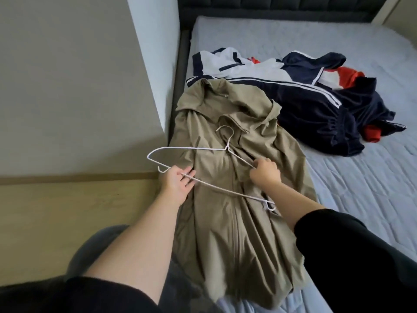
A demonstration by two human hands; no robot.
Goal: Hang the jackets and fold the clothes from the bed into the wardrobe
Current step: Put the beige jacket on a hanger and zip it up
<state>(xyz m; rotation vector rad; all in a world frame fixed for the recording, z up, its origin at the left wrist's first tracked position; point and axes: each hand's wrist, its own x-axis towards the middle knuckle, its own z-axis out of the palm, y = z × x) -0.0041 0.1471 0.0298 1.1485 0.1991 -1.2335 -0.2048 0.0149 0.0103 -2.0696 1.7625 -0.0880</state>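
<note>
- Black sleeves sit closest to our eyes, covering both upper arms, with bare forearms reaching out from them over the bed.
- Our left hand holds the lower bar of a white wire hanger near its left end; the thumb and fingers are lightly curled around the wire, the fingertips lying against the fabric beneath.
- Our right hand is closed, fingers curled under, pinching the sloping right arm of the same hanger together with a bunch of cloth, as far as we can tell.
- Between the two hands the hanger lies tilted across a khaki jacket, its hook pointing away from us toward the jacket's collar, and its far-right notch resting just below our right wrist.
- Under both hands the khaki jacket is spread lengthwise along the left edge of the bed, collar away from us and hem toward us, its cloth rumpled into folds.
- Beyond our right hand, further up the mattress, lies a heap of navy, white and red clothes, touching the khaki jacket's collar end.
- Left of our left hand stand a pale wall and wood-toned floor.
- Past the heap, well away from both hands, a dark padded headboard closes off the bed.
</note>
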